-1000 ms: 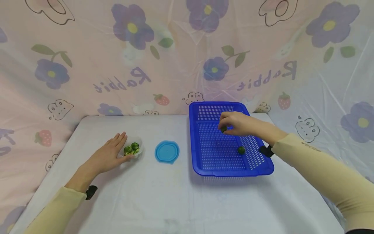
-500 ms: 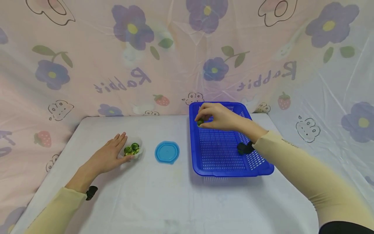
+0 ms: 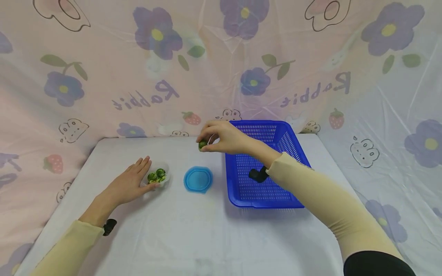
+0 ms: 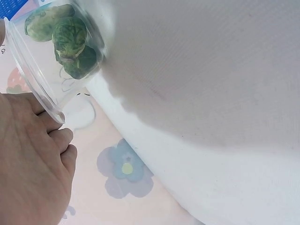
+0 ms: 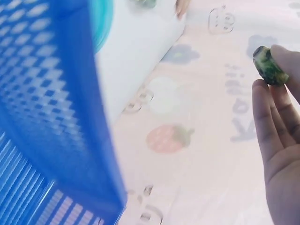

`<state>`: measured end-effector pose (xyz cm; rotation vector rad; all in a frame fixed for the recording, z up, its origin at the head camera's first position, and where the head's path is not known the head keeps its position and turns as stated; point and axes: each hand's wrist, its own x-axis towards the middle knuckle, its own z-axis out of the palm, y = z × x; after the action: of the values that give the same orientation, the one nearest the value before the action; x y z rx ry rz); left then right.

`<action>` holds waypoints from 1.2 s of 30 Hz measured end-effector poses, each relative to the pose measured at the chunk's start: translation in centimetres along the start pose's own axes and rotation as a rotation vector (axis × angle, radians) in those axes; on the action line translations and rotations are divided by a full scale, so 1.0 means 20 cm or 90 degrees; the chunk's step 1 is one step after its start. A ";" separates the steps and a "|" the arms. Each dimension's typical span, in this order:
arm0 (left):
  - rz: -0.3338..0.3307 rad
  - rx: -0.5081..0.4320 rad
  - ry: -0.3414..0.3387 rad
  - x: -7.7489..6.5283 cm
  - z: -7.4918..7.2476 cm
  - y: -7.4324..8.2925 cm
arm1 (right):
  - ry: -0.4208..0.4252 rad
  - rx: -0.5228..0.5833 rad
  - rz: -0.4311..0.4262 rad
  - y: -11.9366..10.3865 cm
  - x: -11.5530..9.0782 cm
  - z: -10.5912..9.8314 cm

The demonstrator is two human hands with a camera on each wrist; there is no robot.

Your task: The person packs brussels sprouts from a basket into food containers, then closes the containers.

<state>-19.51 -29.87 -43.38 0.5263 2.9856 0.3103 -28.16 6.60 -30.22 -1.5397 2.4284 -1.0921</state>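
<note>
My right hand [image 3: 224, 138] pinches a Brussels sprout [image 3: 202, 144] between thumb and fingertips, raised between the blue basket and the round lid; the right wrist view shows this sprout [image 5: 269, 66] close up. On the left side of the table, my left hand [image 3: 129, 184] spans a small clear plastic tub [image 3: 167, 167], thumb on the near side and fingers on the far side. Its fingers touch the rim in the left wrist view. Several Brussels sprouts [image 4: 70, 38] lie inside that tub. A light blue lid [image 3: 198, 179] rests flat to the tub's right.
A dark blue perforated basket [image 3: 238, 197] stands on the right side of the white table [image 3: 179, 234], partly hidden by my right forearm. Behind the table hangs a flowered curtain [image 3: 207, 76].
My right hand has carried the sprout leftward from over the basket, past its left rim. My left hand and the tub stay in place. The sprout in the basket is now hidden behind my arm.
</note>
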 end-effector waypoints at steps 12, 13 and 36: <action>-0.004 0.000 -0.005 0.01 -0.01 0.01 | -0.021 0.082 0.008 -0.07 0.25 0.21; -0.005 0.001 -0.006 0.01 -0.01 0.01 | -0.023 0.082 0.012 -0.07 0.27 0.24; 0.003 -0.005 -0.001 0.00 0.00 -0.01 | -0.085 0.029 0.155 0.09 0.44 0.76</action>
<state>-19.65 -30.07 -43.44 0.5324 2.9813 0.3213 -27.74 -8.13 -39.90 -1.2199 2.4038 -0.9597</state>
